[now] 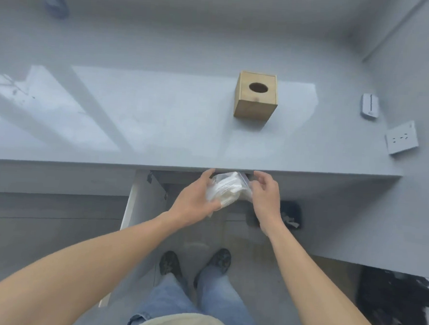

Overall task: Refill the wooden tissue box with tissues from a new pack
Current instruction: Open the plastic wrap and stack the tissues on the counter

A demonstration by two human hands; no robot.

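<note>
A wooden tissue box (256, 95) with an oval hole in its top stands upright on the grey countertop (160, 124), right of centre. Below the counter's front edge, my left hand (196, 199) grips a clear plastic pack of white tissues (228, 189) from its left side and underneath. My right hand (265, 195) is at the pack's right edge, its fingers curled onto the plastic. Both hands hold the pack in the air in front of an open cabinet, well short of the box.
A white cabinet door (130, 207) stands open to the left of my hands. A dark bin (290, 214) with crumpled paper sits on the floor to the right. A wall socket (402, 141) and a small white device (370, 106) are on the right wall.
</note>
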